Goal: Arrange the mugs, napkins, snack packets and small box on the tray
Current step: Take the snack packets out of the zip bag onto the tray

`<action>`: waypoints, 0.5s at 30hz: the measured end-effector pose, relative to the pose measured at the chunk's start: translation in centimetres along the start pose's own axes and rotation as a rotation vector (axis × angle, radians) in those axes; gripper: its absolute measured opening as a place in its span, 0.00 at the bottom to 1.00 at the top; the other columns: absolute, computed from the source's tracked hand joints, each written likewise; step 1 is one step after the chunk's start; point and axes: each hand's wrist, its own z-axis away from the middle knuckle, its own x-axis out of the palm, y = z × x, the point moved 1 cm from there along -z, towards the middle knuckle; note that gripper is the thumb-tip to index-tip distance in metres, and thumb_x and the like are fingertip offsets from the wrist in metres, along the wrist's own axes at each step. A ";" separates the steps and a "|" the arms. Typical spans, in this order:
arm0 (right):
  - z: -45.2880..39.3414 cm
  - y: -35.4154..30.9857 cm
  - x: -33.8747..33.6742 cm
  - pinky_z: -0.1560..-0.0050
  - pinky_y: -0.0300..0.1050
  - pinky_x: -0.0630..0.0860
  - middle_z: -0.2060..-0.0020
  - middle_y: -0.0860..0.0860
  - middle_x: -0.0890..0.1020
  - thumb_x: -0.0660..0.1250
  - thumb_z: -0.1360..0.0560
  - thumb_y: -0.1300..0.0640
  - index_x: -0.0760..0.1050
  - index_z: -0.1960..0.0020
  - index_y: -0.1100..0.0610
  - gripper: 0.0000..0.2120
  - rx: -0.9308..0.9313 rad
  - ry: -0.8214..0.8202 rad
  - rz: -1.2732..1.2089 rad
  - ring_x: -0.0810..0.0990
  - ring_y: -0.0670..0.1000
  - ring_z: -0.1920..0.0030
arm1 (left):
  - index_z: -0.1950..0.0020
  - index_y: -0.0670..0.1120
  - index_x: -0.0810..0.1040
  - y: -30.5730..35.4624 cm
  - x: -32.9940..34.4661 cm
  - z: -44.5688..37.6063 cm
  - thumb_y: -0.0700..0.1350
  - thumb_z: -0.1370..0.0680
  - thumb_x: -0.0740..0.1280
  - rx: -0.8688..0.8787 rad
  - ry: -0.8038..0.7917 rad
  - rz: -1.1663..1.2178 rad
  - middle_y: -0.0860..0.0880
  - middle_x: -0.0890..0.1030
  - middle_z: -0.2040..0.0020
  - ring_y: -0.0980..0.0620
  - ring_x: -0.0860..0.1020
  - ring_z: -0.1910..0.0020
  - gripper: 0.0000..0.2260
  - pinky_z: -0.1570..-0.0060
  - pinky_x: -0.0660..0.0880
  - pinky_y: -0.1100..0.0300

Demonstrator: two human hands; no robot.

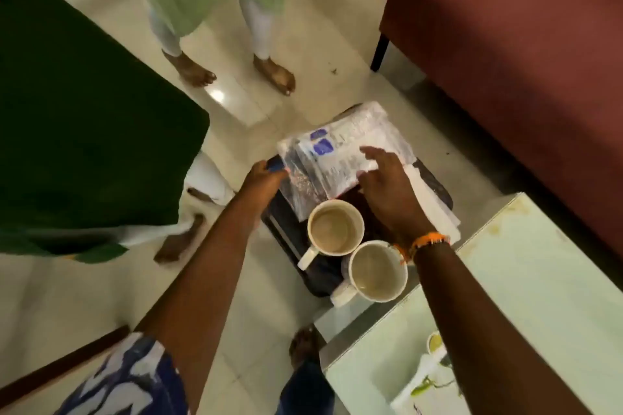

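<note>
I see a dark rectangular tray [286,232] over the pale glossy floor, carrying two round white ceramic mugs [335,227] side by side at its near end. Crinkly clear snack packets [340,153] cover its far end, white napkins [435,202] along its right edge. My left hand [264,175] is clenched on the tray's left rim; my right hand [387,185] hovers, fingers spread, over the packets. A glass table [526,280] crowds the near right

The person wore a blue-and-white patterned short sleeve [135,377], an orange beaded bracelet [426,242] on the right wrist, and dark blue trousers [305,387].
</note>
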 end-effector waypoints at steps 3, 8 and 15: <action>-2.4 0.4 1.1 0.37 0.43 0.66 0.31 0.55 0.65 0.61 0.24 0.62 0.63 0.31 0.55 0.22 0.054 -0.033 -0.002 0.69 0.51 0.38 | 0.30 0.47 0.65 0.0 0.4 -1.3 0.46 0.23 0.62 -0.048 -0.110 0.040 0.44 0.71 0.31 0.44 0.69 0.34 0.21 0.35 0.65 0.52; -4.0 0.8 2.8 0.36 0.55 0.72 0.34 0.56 0.65 0.63 0.27 0.64 0.65 0.33 0.56 0.23 0.132 0.044 -0.080 0.69 0.51 0.41 | 0.45 0.42 0.76 0.3 0.7 -3.1 0.45 0.26 0.68 -0.082 -0.092 0.190 0.44 0.80 0.51 0.49 0.78 0.53 0.12 0.51 0.75 0.58; -4.6 1.6 3.2 0.38 0.50 0.74 0.34 0.56 0.64 0.63 0.27 0.66 0.60 0.30 0.55 0.27 0.113 0.023 -0.120 0.71 0.53 0.38 | 0.61 0.43 0.77 1.9 1.2 -4.2 0.41 0.28 0.70 -0.110 -0.047 0.319 0.46 0.77 0.62 0.54 0.72 0.66 0.04 0.68 0.71 0.66</action>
